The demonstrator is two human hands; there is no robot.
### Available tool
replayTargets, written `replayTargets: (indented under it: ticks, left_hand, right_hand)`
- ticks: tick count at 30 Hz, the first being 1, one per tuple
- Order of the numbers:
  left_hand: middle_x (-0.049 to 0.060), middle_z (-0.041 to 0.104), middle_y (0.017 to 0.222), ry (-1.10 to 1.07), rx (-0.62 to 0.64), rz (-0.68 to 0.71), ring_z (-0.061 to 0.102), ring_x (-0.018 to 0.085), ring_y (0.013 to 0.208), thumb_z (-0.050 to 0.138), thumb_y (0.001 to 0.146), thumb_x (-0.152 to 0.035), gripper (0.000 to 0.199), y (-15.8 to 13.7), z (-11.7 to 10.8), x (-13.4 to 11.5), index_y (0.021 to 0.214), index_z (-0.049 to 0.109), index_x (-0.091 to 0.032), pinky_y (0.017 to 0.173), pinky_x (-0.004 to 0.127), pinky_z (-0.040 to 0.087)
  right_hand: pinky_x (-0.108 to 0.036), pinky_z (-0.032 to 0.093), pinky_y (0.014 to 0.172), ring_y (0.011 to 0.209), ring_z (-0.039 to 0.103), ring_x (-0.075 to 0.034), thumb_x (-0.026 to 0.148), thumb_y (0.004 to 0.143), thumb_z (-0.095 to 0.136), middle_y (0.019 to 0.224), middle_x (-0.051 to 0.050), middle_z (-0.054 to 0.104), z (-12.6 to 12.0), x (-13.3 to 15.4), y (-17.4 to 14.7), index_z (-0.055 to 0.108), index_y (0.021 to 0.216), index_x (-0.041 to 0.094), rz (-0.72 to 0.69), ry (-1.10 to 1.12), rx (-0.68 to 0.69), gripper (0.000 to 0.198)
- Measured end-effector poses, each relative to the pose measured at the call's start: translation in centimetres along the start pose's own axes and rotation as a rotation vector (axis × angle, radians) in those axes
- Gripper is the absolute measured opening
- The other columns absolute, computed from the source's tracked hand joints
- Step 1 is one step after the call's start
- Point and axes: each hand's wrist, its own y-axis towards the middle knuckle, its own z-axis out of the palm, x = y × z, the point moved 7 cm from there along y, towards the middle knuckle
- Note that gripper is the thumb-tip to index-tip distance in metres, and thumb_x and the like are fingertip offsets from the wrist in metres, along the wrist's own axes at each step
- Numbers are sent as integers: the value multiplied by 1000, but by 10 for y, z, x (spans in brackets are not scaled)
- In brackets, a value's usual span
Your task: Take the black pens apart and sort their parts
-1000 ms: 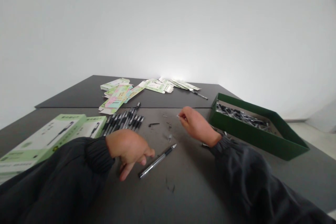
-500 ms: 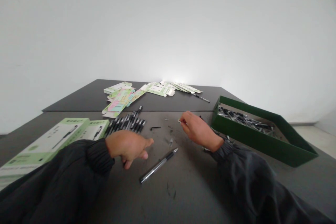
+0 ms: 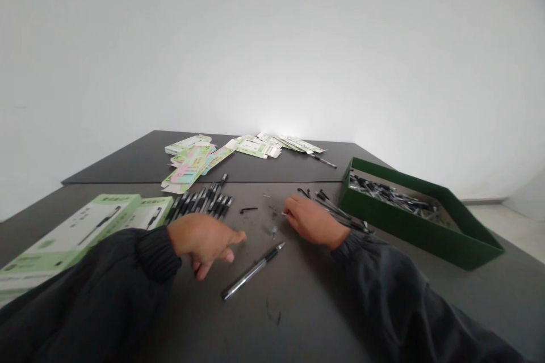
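Note:
My left hand (image 3: 208,244) hovers over the dark table with its fingers apart and nothing between them. Just right of it lies a clear-barrelled pen (image 3: 253,270) with a black grip, its tip pointing away to the right. My right hand (image 3: 314,221) is pinched at the fingertips, where a tiny pale piece (image 3: 284,214) peeks out; its kind is too small to make out. Between the hands rest a black pen clip (image 3: 248,210) and a small clear bit (image 3: 273,232). Beyond my left hand is a bundle of black-capped pens (image 3: 202,199).
A green box (image 3: 417,236) holding many pen parts stands on the right. Black slender pieces (image 3: 326,202) lie between it and my right hand. White-green pen cartons (image 3: 72,232) are stacked at left. Flattened cartons (image 3: 255,147) and one pen (image 3: 323,161) lie farther back.
My right hand has moved slightly left and nearer, still pinched, uncovering more of the slender black pieces behind it. My left hand has barely moved. The view has shifted a little.

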Motion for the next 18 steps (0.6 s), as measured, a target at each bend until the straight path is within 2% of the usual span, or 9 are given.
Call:
replayTargets:
  ticks: [3, 5, 8, 13, 16, 18]
  left_hand:
    - [12, 73, 83, -47, 92, -16, 67, 20, 67, 42, 91, -27, 65, 0, 4, 0, 148, 14, -12, 51, 22, 46]
    - [16, 72, 91, -68, 150, -37, 68, 22, 71, 39, 91, -23, 65, 1, 6, 0, 148, 9, -10, 53, 23, 47]
    - [18, 71, 95, -81, 192, -49, 68, 22, 73, 36, 91, -19, 65, 4, 9, 0, 148, 5, -10, 55, 24, 49]
    - [16, 71, 95, -81, 213, -37, 69, 20, 74, 34, 93, -22, 66, 8, 11, 2, 148, 0, -13, 59, 23, 49]
    - [17, 71, 94, -66, 200, -39, 69, 19, 74, 32, 93, -20, 64, 8, 12, 3, 148, 0, -12, 62, 23, 48]
    - [18, 71, 92, -83, 189, -26, 68, 20, 72, 32, 93, -18, 64, 9, 13, 3, 148, 1, -11, 61, 23, 48]
  right_hand:
    - [-27, 38, 75, 83, 51, -16, 14, 87, 50, 91, -6, 57, -20, -4, -5, 55, 91, 16, 7, 172, -140, 7]
    - [-26, 39, 75, 82, 51, -15, 11, 87, 49, 91, -4, 57, -28, -6, -9, 56, 91, 17, -12, 308, -173, 9]
    - [-26, 40, 74, 81, 52, -14, 13, 87, 49, 89, -3, 58, -28, -7, -14, 56, 92, 17, -23, 475, -139, 10]
    - [-26, 42, 69, 72, 53, -13, 27, 93, 44, 81, -2, 58, -20, -9, -20, 54, 94, 17, 29, 805, -37, 15]
    - [-25, 44, 66, 68, 52, -12, 33, 93, 44, 77, -2, 56, -15, -8, -21, 54, 96, 15, 26, 996, 1, 20]
    - [-25, 44, 65, 68, 51, -12, 32, 91, 46, 78, -2, 55, -13, -10, -21, 52, 103, 15, 34, 1048, -2, 21]
